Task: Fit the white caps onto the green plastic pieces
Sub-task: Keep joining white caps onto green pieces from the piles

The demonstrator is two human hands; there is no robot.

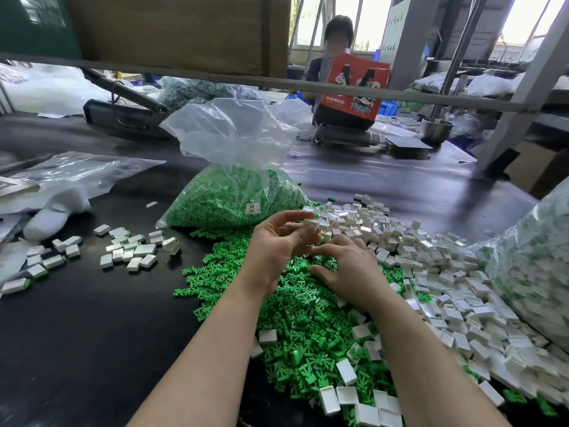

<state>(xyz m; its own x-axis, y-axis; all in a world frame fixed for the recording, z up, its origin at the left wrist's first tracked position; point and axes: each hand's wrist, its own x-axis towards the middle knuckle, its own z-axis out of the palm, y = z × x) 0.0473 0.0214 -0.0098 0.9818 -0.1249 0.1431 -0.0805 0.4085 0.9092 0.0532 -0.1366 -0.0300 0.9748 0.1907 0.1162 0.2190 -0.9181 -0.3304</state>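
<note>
Your left hand [278,241] is raised palm-up over the heap, fingers curled, pinching a small white rectangular plastic cap [310,223] at the fingertips; that part is motion-blurred, so can't tell if a green piece is in there too. Your right hand [348,266] lies palm-down on the loose pile of small green branched plastic pieces [295,318], fingers spread and slightly bent; can't tell whether it's pinching anything underneath.

The green pile sits dead centre on the black table mat [92,334], right under both hands. The heap of loose white hollow caps [446,288] butts against its right side, with a few strays lying on top of the green. A clear plastic bag full of green pieces [234,192], mouth open, stands just behind the pile. At the right edge, a second clear bag of white-and-green parts [535,266] touches the white heap.

Left of you, well apart from the piles: a scatter of capped white blocks [129,248], some showing green at the edge. Across the table, another person [335,38] sits behind a red printed carton [354,84], with a steel bowl [436,127] to the right of it.
</note>
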